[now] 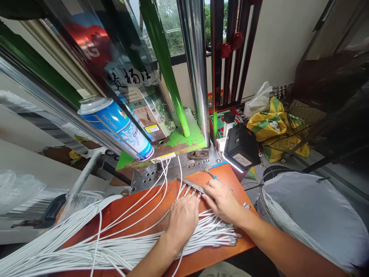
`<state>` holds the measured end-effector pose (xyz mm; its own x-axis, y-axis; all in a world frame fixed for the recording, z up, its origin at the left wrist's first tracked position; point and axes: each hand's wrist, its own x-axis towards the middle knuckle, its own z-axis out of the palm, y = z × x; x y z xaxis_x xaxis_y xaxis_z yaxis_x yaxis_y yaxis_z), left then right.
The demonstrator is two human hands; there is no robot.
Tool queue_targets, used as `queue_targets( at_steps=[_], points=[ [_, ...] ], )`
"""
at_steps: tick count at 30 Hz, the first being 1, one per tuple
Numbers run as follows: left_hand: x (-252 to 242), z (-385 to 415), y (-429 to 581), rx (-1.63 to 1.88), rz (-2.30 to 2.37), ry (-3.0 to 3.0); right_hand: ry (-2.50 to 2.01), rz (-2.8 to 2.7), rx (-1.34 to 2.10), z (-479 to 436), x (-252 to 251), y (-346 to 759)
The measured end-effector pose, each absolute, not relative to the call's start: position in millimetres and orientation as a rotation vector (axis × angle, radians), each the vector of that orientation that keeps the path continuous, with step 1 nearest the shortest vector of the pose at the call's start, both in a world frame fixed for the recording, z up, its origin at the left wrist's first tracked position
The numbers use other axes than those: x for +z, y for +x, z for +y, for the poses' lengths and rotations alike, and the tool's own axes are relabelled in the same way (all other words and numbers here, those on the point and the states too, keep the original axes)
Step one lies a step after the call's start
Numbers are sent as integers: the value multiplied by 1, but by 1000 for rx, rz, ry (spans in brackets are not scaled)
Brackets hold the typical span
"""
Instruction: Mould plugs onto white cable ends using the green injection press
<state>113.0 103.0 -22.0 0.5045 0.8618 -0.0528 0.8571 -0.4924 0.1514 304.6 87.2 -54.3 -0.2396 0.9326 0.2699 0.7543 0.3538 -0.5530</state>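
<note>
A narrow metal bar (190, 184) with several small plugs set along it lies slantwise over the orange table sheet (138, 219). My right hand (220, 198) is closed around the bar's near right end. Just left of it, my left hand (184, 213) is closed with its fingertips at the plugs, gripping a white cable; part of that grip is hidden. White cables (167, 181) run from the bar area and the press toward the left. Under my wrists lies a thick bundle of white cables (138, 248), its clear plugs (230, 240) at the right.
Blue-handled pliers (213, 175) lie behind my right hand. A green press plate (190, 140) carries a blue spray can (118, 129). A black lamp (240, 148) stands to the right of the press. A bin lined with white plastic (311, 211) and yellow bags (269, 125) are farther right.
</note>
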Motion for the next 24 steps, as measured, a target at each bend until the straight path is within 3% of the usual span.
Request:
queue_targets(
  at_steps=[7, 14, 24],
  points=[
    [-8, 127, 88, 268, 1328, 2500, -1519, -2065, 364, 87, -55, 301],
    [-1, 171, 29, 1044, 1650, 2208, -1519, -2067, 400, 88, -51, 300],
    [-35, 209, 75, 946, 1799, 2054, -1509, -2057, 419, 88, -50, 302]
  ],
)
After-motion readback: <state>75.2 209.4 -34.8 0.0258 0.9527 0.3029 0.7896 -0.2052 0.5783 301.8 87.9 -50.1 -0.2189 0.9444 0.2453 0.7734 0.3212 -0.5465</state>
